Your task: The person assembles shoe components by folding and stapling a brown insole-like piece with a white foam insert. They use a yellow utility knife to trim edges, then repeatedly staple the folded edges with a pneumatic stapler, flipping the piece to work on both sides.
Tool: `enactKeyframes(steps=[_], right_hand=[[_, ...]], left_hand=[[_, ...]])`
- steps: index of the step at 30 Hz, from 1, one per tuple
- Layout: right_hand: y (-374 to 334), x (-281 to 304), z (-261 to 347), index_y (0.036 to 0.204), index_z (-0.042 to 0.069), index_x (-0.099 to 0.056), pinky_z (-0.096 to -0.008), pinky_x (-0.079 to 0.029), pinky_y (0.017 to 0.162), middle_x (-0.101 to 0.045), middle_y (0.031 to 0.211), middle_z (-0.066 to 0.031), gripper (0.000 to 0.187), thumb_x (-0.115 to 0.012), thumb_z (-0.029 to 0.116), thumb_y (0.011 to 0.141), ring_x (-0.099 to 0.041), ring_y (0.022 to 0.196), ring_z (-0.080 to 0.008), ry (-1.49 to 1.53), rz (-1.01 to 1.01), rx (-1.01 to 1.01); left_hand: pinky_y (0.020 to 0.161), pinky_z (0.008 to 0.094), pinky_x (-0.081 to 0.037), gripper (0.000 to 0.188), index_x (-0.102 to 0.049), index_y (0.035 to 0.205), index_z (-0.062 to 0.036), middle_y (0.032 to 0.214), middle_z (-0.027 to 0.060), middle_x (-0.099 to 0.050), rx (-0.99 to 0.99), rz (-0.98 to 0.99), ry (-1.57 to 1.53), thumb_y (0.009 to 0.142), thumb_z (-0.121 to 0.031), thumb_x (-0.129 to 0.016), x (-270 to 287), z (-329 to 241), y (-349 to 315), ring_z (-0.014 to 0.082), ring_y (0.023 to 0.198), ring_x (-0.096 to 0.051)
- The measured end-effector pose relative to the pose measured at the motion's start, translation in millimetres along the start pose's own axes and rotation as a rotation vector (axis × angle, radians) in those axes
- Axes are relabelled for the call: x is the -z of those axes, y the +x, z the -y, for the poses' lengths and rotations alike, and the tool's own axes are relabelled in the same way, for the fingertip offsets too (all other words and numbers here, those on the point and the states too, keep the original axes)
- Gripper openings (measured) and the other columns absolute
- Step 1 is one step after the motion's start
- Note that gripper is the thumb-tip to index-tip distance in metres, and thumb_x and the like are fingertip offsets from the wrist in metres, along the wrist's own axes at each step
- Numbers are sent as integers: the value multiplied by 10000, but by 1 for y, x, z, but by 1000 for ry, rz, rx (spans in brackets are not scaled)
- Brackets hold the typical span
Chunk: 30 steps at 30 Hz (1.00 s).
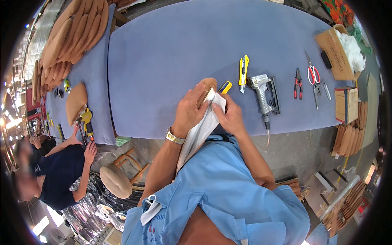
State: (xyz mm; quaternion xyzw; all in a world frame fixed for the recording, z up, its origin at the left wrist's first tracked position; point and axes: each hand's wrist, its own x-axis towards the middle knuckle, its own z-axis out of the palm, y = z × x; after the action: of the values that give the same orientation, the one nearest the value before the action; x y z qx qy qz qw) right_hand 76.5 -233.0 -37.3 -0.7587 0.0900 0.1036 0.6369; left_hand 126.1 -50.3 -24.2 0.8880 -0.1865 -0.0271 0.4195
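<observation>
A long, narrow padded piece has a tan end (210, 83) over the blue table's front edge and a whitish cloth (204, 124) along it, running down toward my body. My left hand (190, 107) is closed round its left side near the tan end. The right hand (230, 116) pinches the cloth's edge, thumb on top. Just beyond my right fingers lies a yellow-handled tool (225, 87), its far part hidden. Further right are a yellow utility knife (243, 70) and a silver staple gun (263, 94) with a hose.
On the table's right lie red-handled pliers (298, 85), red-handled scissors (313, 74) and an open carton (335, 53) with white stuffing. To the left, a co-worker (61, 171) works with a yellow tool at a tan pad (76, 102). Tan pads (77, 30) are stacked behind; a stool (116, 179) stands below.
</observation>
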Motion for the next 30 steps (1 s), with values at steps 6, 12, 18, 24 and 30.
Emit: enactKeyframes(steps=[6, 12, 18, 24, 30], right_hand=[[46, 40, 25, 1502, 74, -508, -458, -509, 1051, -505, 1560, -198, 697, -746, 169, 853, -601, 1282, -374, -399, 143, 468], [104, 55, 56, 1405, 86, -624, -395, -561, 937, -624, 1292, -148, 656, -790, 196, 780, -678, 1075, -312, -514, 601, 361], [132, 49, 72, 1169, 100, -720, -420, -557, 836, -627, 1172, -116, 409, -794, 191, 778, -676, 970, -304, -674, 836, 291], [126, 49, 62, 1096, 98, -723, -442, -557, 830, -631, 1215, -109, 300, -764, 134, 801, -678, 956, -327, -624, 786, 430], [113, 52, 56, 1221, 83, -682, -416, -574, 840, -683, 1223, -118, 461, -815, 124, 781, -698, 985, -314, -400, 667, 358]], left_hand=[[1032, 459, -534, 537, -633, 1339, 3, 1287, 215, -699, 333, -42, 231, 885, -226, -806, 10, -48, -8, 403, 1176, -674], [1077, 479, -510, 453, -632, 1312, 29, 1243, 234, -702, 80, -133, 243, 930, -184, -747, -3, -32, -15, 395, 1162, -675], [1117, 475, -475, 452, -614, 1298, 85, 1302, 274, -671, 91, -48, 191, 914, -124, -727, 3, -37, -10, 397, 1240, -637], [1145, 477, -459, 475, -585, 1340, 85, 1348, 296, -644, 158, -23, 208, 939, -134, -714, 0, -43, -9, 403, 1290, -619], [1143, 478, -461, 456, -586, 1335, 85, 1331, 289, -656, 251, -117, 213, 959, -146, -702, -4, -46, -7, 395, 1292, -618]])
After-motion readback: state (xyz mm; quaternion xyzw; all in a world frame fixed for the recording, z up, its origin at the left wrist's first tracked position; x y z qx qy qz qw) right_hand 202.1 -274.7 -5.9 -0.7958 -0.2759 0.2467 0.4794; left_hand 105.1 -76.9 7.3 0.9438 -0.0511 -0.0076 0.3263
